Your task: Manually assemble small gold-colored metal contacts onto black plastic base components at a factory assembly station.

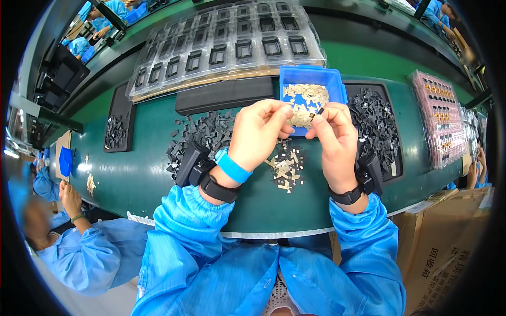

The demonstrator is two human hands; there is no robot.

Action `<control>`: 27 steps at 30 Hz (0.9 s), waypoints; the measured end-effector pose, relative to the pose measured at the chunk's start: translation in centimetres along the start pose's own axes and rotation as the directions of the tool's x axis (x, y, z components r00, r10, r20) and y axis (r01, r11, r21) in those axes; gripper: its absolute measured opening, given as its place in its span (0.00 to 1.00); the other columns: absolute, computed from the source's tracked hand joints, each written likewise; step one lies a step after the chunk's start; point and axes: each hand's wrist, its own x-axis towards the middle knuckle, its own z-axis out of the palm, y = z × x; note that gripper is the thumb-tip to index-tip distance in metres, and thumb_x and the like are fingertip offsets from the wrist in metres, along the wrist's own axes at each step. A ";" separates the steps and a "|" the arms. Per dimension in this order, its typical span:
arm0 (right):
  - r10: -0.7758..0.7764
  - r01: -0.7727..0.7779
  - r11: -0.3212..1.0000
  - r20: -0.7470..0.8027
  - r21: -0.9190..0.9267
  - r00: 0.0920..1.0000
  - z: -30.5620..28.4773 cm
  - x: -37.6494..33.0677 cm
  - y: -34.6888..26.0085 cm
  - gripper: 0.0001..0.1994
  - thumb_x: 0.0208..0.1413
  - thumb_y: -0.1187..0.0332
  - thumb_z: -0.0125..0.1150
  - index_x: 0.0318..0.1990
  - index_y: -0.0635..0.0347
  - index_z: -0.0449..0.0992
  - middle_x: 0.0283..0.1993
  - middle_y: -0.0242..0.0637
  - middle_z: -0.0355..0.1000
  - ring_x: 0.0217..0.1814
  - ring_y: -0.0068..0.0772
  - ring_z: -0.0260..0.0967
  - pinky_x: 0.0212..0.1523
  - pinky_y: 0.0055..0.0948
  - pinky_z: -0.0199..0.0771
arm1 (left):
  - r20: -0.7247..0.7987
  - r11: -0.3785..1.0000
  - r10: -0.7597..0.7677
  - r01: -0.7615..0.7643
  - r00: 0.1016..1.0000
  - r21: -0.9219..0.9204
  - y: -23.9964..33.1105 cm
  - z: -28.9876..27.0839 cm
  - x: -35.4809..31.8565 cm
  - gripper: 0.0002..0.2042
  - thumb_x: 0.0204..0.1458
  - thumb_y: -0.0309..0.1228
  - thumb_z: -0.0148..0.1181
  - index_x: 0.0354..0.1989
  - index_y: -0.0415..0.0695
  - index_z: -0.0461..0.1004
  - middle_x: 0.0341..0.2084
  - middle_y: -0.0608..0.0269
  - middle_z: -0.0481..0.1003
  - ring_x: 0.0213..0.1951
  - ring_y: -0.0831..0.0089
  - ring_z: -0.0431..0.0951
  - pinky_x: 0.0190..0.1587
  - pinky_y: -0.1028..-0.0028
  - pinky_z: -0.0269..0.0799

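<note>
The right hand (338, 134) narrowly pinches a small flat black piece (320, 111), which is over the near right part of the rectangular blue plastic box (340, 88); the left hand (254, 130) has its fingertips close together, but I cannot tell whether they hold anything. If the right grip slips, the piece could drop among the thin beige strips (311, 94) inside.

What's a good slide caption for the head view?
Right hand holds a small black piece near the left hand, over a green table with a blue bin of beige pieces.
</note>
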 end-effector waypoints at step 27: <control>-0.031 0.041 0.994 0.098 -0.099 0.995 0.3 -0.5 0.1 0.03 0.51 0.75 0.55 0.28 0.65 0.69 0.39 0.33 0.60 0.35 0.19 0.61 0.30 0.17 0.68 | 0.093 0.561 -0.082 -0.031 0.992 0.827 -1.2 -8.0 -13.3 0.08 0.39 0.27 0.64 0.28 0.40 0.74 0.22 0.61 0.69 0.23 0.67 0.72 0.26 0.72 0.69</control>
